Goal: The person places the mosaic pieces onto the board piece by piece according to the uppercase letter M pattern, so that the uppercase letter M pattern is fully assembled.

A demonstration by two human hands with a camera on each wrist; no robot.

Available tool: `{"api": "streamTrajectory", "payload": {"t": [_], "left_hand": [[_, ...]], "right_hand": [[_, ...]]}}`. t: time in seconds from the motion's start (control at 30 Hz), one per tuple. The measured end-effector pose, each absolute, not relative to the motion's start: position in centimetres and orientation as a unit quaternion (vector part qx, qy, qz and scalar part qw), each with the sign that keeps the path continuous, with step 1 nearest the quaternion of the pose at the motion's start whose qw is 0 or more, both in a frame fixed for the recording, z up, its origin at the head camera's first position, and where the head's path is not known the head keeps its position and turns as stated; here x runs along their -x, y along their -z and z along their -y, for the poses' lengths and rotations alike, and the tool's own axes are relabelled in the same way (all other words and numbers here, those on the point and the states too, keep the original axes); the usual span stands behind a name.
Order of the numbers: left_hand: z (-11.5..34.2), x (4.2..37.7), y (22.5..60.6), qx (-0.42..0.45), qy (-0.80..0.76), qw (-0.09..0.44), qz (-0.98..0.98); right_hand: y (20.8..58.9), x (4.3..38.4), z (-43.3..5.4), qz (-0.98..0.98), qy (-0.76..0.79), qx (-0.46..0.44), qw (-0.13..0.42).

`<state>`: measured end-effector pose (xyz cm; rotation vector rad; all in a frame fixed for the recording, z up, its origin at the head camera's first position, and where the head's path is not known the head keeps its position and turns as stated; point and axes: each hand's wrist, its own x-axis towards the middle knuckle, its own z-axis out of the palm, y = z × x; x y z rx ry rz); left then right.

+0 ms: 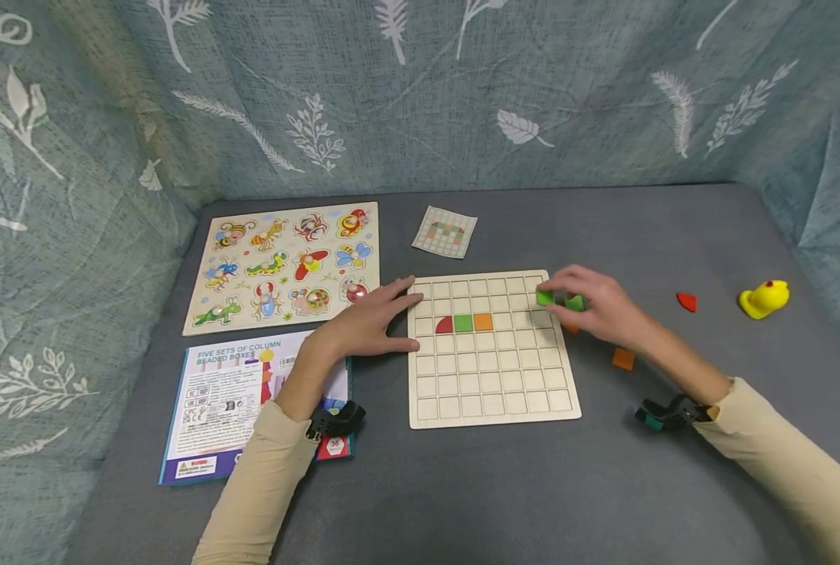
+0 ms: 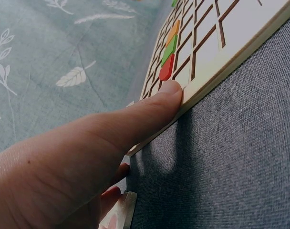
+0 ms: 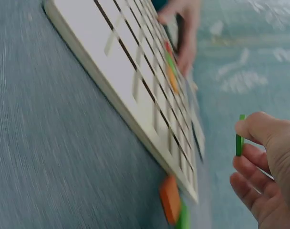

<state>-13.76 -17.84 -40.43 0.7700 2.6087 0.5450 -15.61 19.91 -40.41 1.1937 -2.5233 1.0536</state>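
Note:
A pale wooden grid board lies in the middle of the table. In one of its rows a red rounded piece, a green square and an orange square sit side by side. My left hand rests at the board's left edge with fingers spread; in the left wrist view its thumb lies on the rim. Near the upper right corner, my right hand pinches a green tile between thumb and fingers, raised above the board.
By the board's right edge lie another green piece and an orange piece. Further right are an orange square, a red piece and a yellow duck. A pattern card, an insect puzzle and a printed box surround the left side.

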Motion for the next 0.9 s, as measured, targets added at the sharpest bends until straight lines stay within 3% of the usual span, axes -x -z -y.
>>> {"api": "streamTrajectory", "payload": {"t": [0.2,0.57,0.9], "left_hand": [[17.9,13.8,40.5,-0.271,-0.198,0.186,-0.923],[17.8,13.7,40.3,-0.272,-0.194,0.187,-0.924],[17.9,13.8,40.5,-0.282,-0.192,0.176,-0.924]], "right_hand": [[41.6,15.6,-17.4,0.824,-0.35,-0.446,0.027],[42.3,15.7,-15.6,0.841,-0.334,-0.424,-0.031],[42.4,15.6,-14.8,0.859,-0.298,-0.414,-0.04]]}}
